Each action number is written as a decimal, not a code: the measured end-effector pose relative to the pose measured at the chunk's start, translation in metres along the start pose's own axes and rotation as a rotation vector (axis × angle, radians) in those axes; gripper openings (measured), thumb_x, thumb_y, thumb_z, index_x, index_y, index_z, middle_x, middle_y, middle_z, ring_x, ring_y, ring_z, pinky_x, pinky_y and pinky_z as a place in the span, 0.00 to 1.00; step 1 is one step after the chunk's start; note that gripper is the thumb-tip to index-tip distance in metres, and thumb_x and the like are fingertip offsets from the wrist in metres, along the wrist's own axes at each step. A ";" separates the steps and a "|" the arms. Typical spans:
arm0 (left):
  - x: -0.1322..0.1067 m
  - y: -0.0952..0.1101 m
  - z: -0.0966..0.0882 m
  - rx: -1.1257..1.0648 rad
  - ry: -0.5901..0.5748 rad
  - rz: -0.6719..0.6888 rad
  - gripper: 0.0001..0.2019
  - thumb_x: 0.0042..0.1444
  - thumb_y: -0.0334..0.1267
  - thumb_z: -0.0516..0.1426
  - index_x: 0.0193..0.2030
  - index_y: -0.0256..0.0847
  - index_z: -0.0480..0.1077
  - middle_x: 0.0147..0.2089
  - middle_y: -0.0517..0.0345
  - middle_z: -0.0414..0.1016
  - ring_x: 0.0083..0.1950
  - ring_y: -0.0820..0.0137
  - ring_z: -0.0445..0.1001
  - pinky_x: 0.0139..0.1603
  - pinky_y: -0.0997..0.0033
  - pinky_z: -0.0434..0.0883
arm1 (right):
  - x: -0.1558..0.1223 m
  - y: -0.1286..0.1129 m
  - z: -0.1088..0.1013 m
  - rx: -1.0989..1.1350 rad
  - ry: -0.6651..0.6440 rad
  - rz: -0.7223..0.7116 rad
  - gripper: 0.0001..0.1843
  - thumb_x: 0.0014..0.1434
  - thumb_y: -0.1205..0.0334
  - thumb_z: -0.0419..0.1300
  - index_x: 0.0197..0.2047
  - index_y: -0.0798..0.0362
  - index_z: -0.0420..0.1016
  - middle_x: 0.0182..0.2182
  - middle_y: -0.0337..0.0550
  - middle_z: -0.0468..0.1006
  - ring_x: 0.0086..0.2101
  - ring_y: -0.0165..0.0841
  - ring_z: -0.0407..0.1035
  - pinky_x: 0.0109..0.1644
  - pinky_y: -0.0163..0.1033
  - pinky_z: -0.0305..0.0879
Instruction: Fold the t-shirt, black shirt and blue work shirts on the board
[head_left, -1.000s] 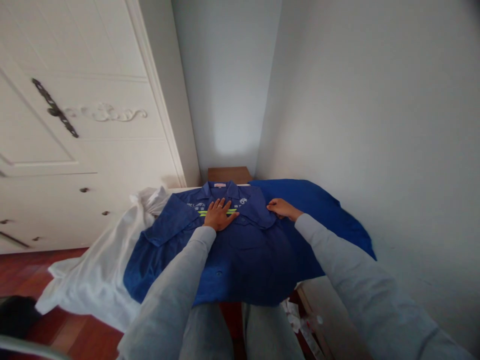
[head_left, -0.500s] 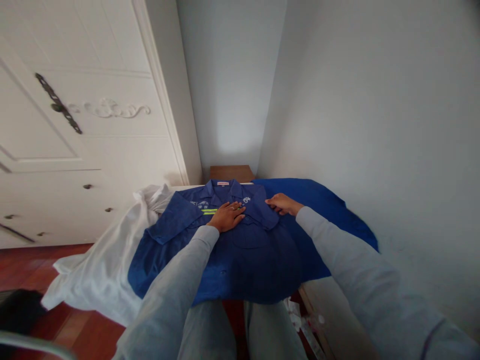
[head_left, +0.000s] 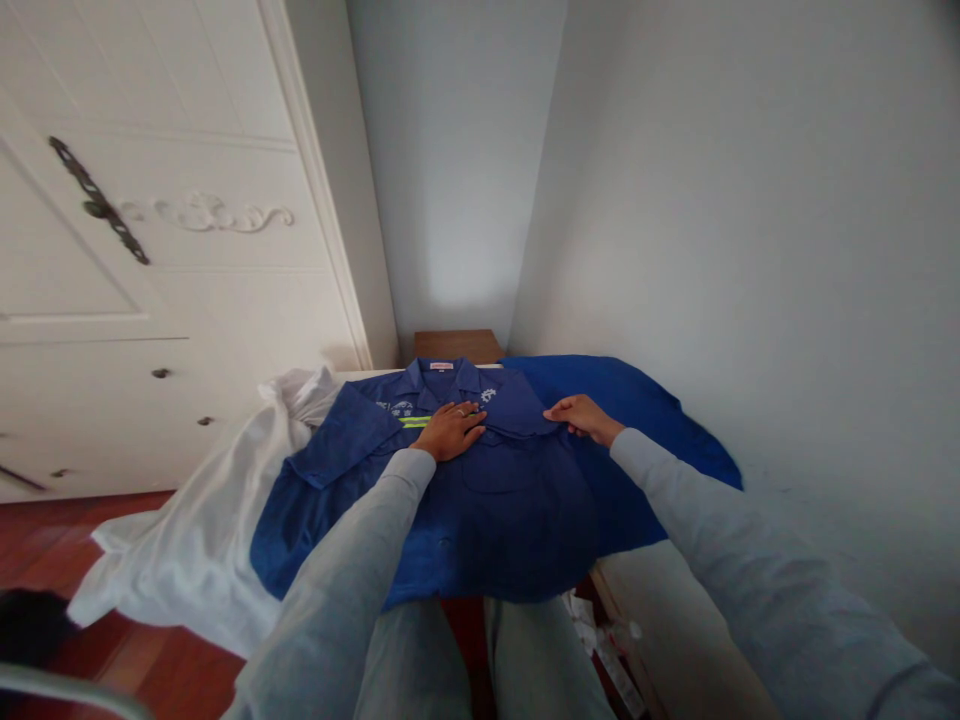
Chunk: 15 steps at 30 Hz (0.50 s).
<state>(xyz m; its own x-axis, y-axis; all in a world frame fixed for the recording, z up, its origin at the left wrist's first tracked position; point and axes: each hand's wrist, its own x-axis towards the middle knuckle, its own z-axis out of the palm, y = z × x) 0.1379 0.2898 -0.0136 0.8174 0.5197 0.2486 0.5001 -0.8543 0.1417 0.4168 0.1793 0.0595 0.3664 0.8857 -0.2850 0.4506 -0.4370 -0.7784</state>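
A blue work shirt [head_left: 495,500] with a yellow-green stripe on the chest lies front up on a small table, collar away from me. My left hand [head_left: 448,430] rests flat on the chest, fingers stretched out over the stripe. My right hand [head_left: 581,416] pinches the shirt's cloth at its right shoulder edge, fingers closed on the fold. A brighter blue cloth [head_left: 645,420] lies under the shirt on the right.
A white garment [head_left: 195,530] is heaped on the left and hangs off the edge. A white wardrobe [head_left: 150,300] stands to the left, a white wall close on the right. A brown wooden piece [head_left: 457,345] sits behind the collar. Crumpled paper [head_left: 600,630] lies below.
My right hand has slid outward to the right along the shoulder with the cloth. The left hand has stayed flat on the chest, shifted slightly.
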 end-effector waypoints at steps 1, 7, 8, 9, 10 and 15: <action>0.000 0.000 0.000 -0.002 -0.002 -0.001 0.26 0.72 0.52 0.43 0.68 0.46 0.68 0.71 0.49 0.67 0.72 0.59 0.63 0.72 0.52 0.58 | -0.001 0.003 0.000 -0.002 0.017 -0.002 0.14 0.55 0.55 0.71 0.29 0.54 0.74 0.16 0.31 0.64 0.18 0.24 0.57 0.19 0.30 0.48; 0.000 0.001 0.000 -0.007 0.002 -0.008 0.26 0.72 0.53 0.43 0.67 0.46 0.68 0.71 0.49 0.67 0.72 0.59 0.63 0.72 0.53 0.58 | -0.010 0.006 -0.008 -0.044 -0.114 0.043 0.23 0.57 0.41 0.68 0.30 0.54 0.72 0.21 0.35 0.70 0.19 0.25 0.62 0.20 0.30 0.55; 0.000 0.001 0.000 -0.010 0.007 -0.010 0.26 0.72 0.53 0.43 0.67 0.46 0.69 0.70 0.49 0.67 0.72 0.59 0.63 0.72 0.52 0.58 | -0.012 0.005 -0.011 -0.058 -0.162 0.041 0.24 0.54 0.39 0.69 0.30 0.54 0.73 0.21 0.35 0.70 0.19 0.25 0.62 0.21 0.30 0.55; 0.000 0.001 0.000 -0.010 0.009 -0.011 0.26 0.72 0.53 0.43 0.67 0.46 0.69 0.70 0.49 0.68 0.72 0.59 0.63 0.72 0.52 0.59 | -0.013 0.005 -0.013 -0.072 -0.199 0.034 0.25 0.52 0.38 0.70 0.30 0.53 0.74 0.20 0.35 0.69 0.19 0.25 0.62 0.21 0.30 0.55; -0.001 0.000 0.000 -0.010 0.009 -0.012 0.26 0.72 0.53 0.43 0.67 0.46 0.69 0.70 0.49 0.68 0.72 0.59 0.64 0.72 0.52 0.59 | -0.014 0.006 -0.016 -0.085 -0.219 0.024 0.26 0.49 0.38 0.72 0.30 0.53 0.74 0.19 0.34 0.68 0.19 0.25 0.61 0.21 0.30 0.54; -0.001 -0.002 0.002 -0.012 0.002 -0.020 0.26 0.72 0.53 0.44 0.67 0.46 0.69 0.70 0.49 0.67 0.71 0.59 0.65 0.72 0.53 0.58 | -0.012 0.015 -0.020 -0.080 -0.151 0.031 0.21 0.46 0.46 0.76 0.32 0.54 0.77 0.18 0.35 0.70 0.21 0.25 0.63 0.23 0.30 0.55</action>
<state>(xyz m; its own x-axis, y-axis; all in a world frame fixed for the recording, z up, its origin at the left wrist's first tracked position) 0.1371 0.2908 -0.0161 0.8064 0.5370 0.2477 0.5132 -0.8436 0.1579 0.4348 0.1589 0.0626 0.2573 0.8824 -0.3939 0.5069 -0.4703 -0.7224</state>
